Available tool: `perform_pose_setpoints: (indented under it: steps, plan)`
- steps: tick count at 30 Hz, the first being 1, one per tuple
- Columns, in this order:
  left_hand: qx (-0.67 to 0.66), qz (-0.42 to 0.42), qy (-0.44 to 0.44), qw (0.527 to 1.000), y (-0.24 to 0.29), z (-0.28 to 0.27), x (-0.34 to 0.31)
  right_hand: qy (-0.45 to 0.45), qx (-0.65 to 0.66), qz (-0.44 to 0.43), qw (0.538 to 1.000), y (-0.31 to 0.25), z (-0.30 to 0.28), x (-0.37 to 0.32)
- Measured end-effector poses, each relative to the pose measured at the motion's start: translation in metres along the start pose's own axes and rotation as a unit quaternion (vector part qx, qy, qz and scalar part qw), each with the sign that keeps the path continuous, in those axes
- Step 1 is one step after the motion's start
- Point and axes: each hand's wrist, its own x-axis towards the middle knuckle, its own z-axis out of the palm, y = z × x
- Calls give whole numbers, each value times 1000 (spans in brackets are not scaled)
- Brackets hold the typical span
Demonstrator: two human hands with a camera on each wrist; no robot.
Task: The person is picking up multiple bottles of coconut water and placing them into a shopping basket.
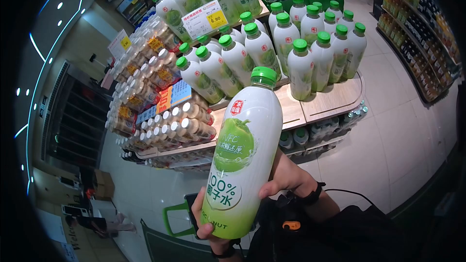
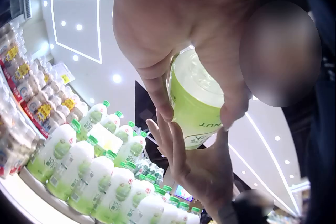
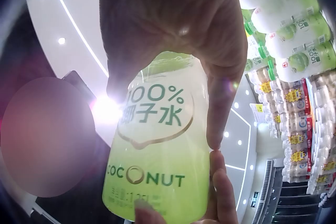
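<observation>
A large white and green coconut water bottle [image 1: 242, 155] with a green cap is held up at a tilt in the head view. My left hand [image 1: 204, 218] grips its base, the thumb on the front by the lower lettering. Higher up, my right hand [image 1: 291, 177] holds the bottle's right side, its thumb at the edge and its other fingers behind. From the left wrist view, the left hand [image 2: 184, 40] spans the bottle's base [image 2: 197, 98]. The right wrist view has the right hand [image 3: 173, 24] curved round the label side [image 3: 160, 134].
Similar bottles [image 1: 301, 70] stand on a wooden display [image 1: 325, 102] ahead, with a price sign [image 1: 204, 19]. Packs of smaller bottles [image 1: 189, 128] are stacked at left. A green-handled cart [image 1: 170, 221] is below; a shelf [image 1: 417, 43] curves at right. Another person [image 1: 92, 224] is at lower left.
</observation>
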Motion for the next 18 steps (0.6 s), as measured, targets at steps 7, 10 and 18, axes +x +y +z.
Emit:
perform_pose_setpoints:
  steps: [7, 10, 18]
  plan:
    - [336, 314, -132, 878, 2, -1, 15, 14, -17, -16, 1000, 1, -7, -3]
    - [283, 298, -139, 901, 0, 2, 19, 8, -15, -33, 999, 7, -18, -7]
    - [20, -94, -150, 984, 0, 9, 8, -8, -17, -20, 1000, -4, -21, -16]
